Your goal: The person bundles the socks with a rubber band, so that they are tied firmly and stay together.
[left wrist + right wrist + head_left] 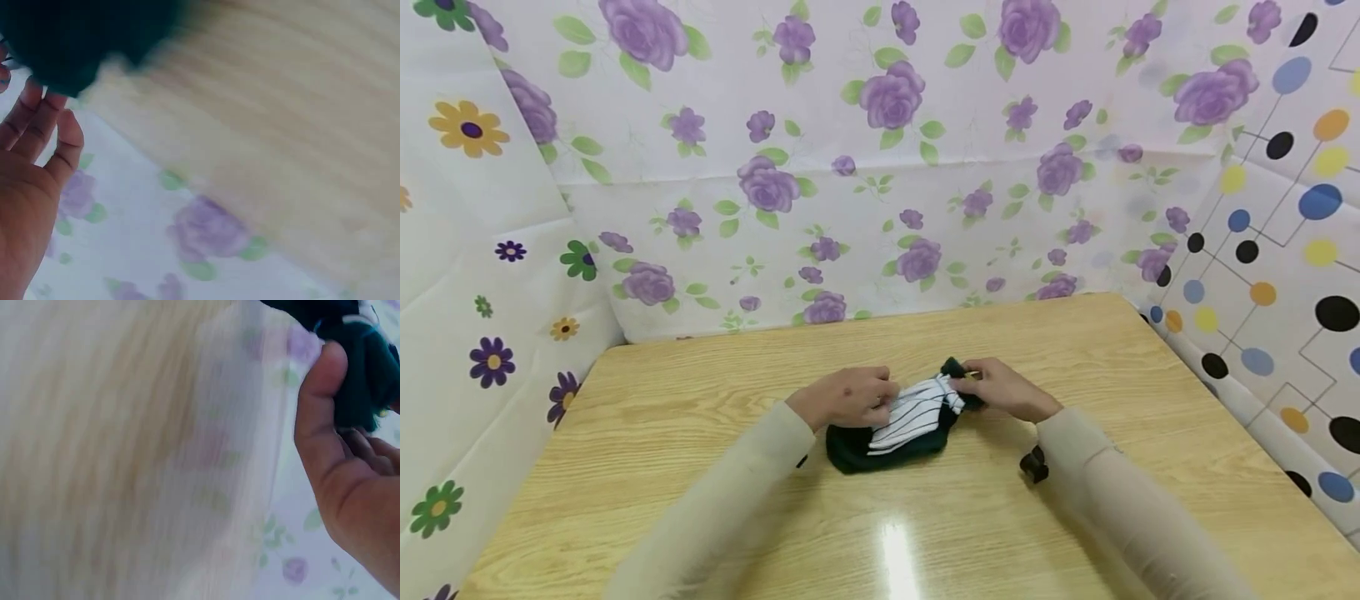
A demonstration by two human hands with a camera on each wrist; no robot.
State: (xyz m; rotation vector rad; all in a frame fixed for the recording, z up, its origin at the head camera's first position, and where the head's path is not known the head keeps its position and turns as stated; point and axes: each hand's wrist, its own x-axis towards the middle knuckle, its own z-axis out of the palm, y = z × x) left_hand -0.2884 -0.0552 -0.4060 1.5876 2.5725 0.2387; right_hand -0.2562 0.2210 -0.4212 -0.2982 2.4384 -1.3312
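Observation:
A small dark green cloth piece (887, 461) with a white, dark-striped panel (910, 417) lies at the middle of the table, narrow end to the right. My left hand (850, 397) holds its left part, fingers bent over the edge of the striped panel. In the left wrist view, fingertips meet the lower edge of the green cloth (94, 37). My right hand (1009, 390) pinches the gathered narrow end. The right wrist view shows the thumb pressed against a bunched fold of green cloth (359, 381), the other fingers behind it.
The wooden table (715, 517) has a floral cloth (850, 217) hanging behind its far edge. Patterned sheets hang at the left (490, 292) and right (1262, 250). A small black object (1034, 465) shows beneath the right cuff.

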